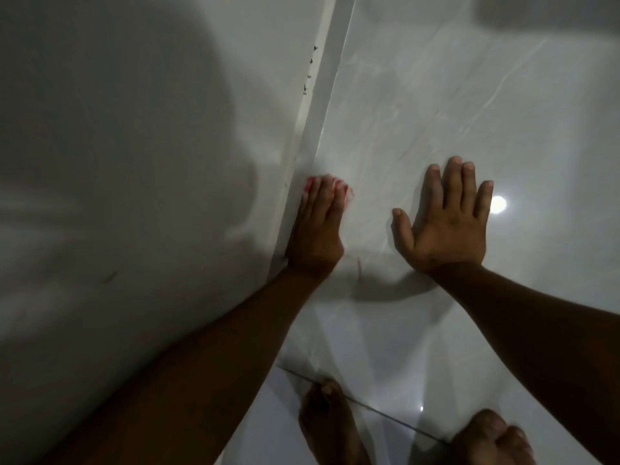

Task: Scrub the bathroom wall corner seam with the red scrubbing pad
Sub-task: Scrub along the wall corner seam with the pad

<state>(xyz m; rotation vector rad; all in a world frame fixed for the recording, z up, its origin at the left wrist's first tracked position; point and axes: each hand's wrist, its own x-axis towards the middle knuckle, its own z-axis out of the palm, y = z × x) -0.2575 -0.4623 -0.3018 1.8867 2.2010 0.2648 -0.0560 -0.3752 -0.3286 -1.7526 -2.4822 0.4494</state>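
Note:
My left hand [315,229] presses the red scrubbing pad [347,193] against the wall right beside the corner seam [315,129]. Only the pad's red edges show past my fingertips; the rest is under my fingers. The seam is a pale strip running diagonally up between two glossy light-grey tiled walls, with small dark spots [308,75] higher up along its left edge. My right hand [449,223] lies flat on the right wall with fingers spread, holding nothing, well to the right of the pad.
The glossy wall reflects a bright light spot [498,204]. The white floor [385,437] meets the wall at the bottom, where my two bare feet [327,421] stand close to it. Large shadows cover the left wall.

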